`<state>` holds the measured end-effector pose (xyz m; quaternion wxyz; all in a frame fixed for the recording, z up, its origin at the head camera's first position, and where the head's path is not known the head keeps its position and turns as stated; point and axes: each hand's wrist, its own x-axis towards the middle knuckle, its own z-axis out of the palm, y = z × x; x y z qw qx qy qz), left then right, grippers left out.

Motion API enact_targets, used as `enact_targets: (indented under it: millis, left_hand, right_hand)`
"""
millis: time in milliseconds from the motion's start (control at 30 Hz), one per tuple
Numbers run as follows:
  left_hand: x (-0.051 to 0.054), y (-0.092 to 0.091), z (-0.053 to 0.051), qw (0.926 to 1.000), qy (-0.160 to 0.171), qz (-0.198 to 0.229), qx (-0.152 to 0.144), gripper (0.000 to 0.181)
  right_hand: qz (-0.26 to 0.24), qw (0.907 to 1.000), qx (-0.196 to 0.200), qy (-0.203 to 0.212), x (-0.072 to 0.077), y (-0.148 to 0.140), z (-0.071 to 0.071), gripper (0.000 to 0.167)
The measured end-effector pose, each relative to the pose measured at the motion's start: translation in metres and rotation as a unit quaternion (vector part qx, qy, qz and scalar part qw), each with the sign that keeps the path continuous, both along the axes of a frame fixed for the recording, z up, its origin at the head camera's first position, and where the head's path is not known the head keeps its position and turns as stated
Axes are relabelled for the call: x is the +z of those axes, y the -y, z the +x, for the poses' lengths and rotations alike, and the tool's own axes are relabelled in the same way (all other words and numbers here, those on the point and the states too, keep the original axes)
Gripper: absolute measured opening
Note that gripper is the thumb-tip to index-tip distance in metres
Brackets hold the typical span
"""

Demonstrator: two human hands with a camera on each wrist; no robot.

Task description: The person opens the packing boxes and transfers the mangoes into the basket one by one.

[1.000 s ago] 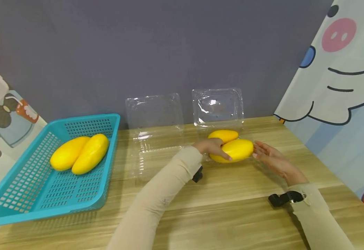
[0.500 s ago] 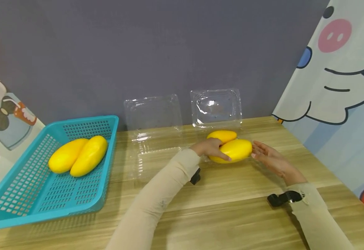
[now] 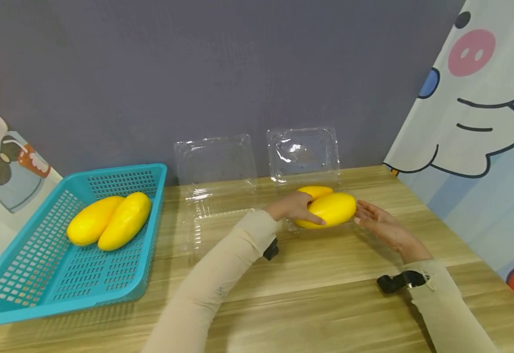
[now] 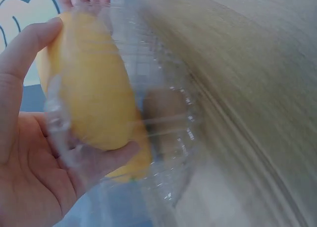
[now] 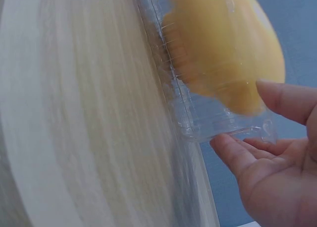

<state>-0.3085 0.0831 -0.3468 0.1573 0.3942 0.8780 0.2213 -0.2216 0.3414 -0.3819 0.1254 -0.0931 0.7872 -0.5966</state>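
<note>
My left hand grips a yellow mango at its left end, thumb over the near side. The mango lies at the front of a clear plastic clamshell box, partly over another mango behind it. The box's lid stands raised against the grey wall. At the box's right end, my right hand has its fingers extended; in the right wrist view a fingertip touches the box's lower corner and the thumb is beside the mango. Some left fingers are hidden between the mangoes.
A second clear clamshell box, lid up, stands left of the first. Further left, a teal slotted basket holds two mangoes. A grey wall rises at the back of the wooden table.
The front mango in my left hand has risen slightly and covers more of the mango behind it. My right hand stays almost still. The head view has shifted a little.
</note>
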Motion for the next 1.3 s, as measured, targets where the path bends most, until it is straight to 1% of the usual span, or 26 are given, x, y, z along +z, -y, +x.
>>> enact_targets:
  millis: [100,200,367,567,667,733,833,933,1067,1167,1300]
  left_hand:
    - [0.004,0.007,0.001,0.9998,-0.019,-0.01,0.003,0.059]
    - [0.006,0.013,0.002,0.9993,-0.035,-0.012,0.001,0.067]
    - [0.015,0.025,0.004,0.9986,-0.053,0.001,-0.004,0.064]
    - [0.029,0.039,0.005,0.9968,-0.072,0.033,0.004,0.055]
    - [0.036,0.046,0.006,0.9959,-0.075,0.047,0.019,0.055]
    - [0.039,0.05,0.006,0.9955,-0.072,0.052,0.034,0.058]
    - [0.045,0.056,0.008,0.9945,-0.07,0.051,0.059,0.066]
    - [0.051,0.062,0.012,0.993,-0.074,0.043,0.081,0.067]
    - [0.06,0.068,0.017,0.9923,-0.065,0.049,0.093,0.063]
    - [0.067,0.074,0.022,0.9917,-0.056,0.058,0.1,0.064]
    - [0.076,0.083,0.027,0.9906,-0.056,0.058,0.11,0.064]
  right_hand:
    - [0.006,1.0,0.003,-0.003,0.0,0.001,-0.001,0.073]
    - [0.022,0.9997,0.006,-0.005,0.0,0.001,-0.001,0.073]
    - [0.032,0.9994,0.01,-0.004,-0.001,0.001,0.0,0.074]
    - [0.019,0.9997,0.009,-0.008,-0.003,0.003,-0.001,0.072]
    - [0.011,0.9999,0.009,-0.009,-0.004,0.003,-0.002,0.072]
    - [0.008,0.9999,0.011,-0.01,-0.004,0.003,-0.003,0.073]
    - [0.005,0.9998,0.014,-0.013,-0.006,0.002,-0.004,0.073]
    - [0.008,0.9997,0.013,-0.021,-0.007,0.0,-0.003,0.072]
    - [0.017,0.9994,0.008,-0.027,-0.007,-0.004,-0.002,0.071]
    - [0.015,0.9995,0.011,-0.027,-0.006,-0.005,-0.002,0.072]
    - [0.017,0.9994,0.018,-0.026,-0.005,-0.005,-0.002,0.072]
